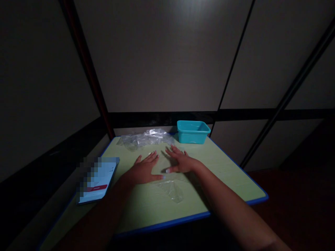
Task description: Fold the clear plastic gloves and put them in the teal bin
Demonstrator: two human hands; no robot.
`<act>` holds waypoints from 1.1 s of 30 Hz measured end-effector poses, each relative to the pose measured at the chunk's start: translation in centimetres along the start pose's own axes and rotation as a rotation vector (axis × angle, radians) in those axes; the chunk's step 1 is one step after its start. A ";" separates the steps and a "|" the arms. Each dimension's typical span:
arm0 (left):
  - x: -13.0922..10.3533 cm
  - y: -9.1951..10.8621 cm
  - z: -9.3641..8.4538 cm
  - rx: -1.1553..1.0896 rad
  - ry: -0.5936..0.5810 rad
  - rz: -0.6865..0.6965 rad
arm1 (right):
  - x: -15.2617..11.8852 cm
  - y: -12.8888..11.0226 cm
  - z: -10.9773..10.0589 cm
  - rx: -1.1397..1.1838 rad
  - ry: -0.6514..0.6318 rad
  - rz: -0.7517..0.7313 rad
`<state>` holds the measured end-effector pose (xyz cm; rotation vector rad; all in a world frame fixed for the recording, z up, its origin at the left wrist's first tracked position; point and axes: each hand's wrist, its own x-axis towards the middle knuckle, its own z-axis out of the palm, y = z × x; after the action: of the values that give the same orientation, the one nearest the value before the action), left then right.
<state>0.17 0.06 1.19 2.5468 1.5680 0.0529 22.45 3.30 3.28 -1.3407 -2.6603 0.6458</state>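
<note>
Well, the left hand and right hand are palms down before me, thumbs nearly meeting, fingers spread, over clear film on the table; whether they press it, I can't tell. Crumpled plastic lies beyond, near a teal bin; a tablet sits at left.

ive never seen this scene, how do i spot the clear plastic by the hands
Find the blue-edged, pale green table. Near its middle, the left hand and right hand are spread at the clear plastic. It lies flatter and nearer than the bunched plastic at the back, left of the tub.
</note>
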 end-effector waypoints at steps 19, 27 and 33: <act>-0.4 1.4 -0.3 -0.013 -0.076 -0.119 | 0.2 0.0 0.2 -0.058 -0.165 0.073; -0.4 1.7 -0.4 0.021 -0.059 -0.179 | 0.9 0.7 0.5 -0.049 -0.125 0.043; -0.4 1.5 0.0 0.061 -0.022 -0.247 | 0.5 0.6 0.2 -0.061 -0.064 0.040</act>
<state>1.32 -0.93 1.39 2.3668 1.8895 -0.0512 22.54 3.97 2.80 -1.4151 -2.7310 0.6279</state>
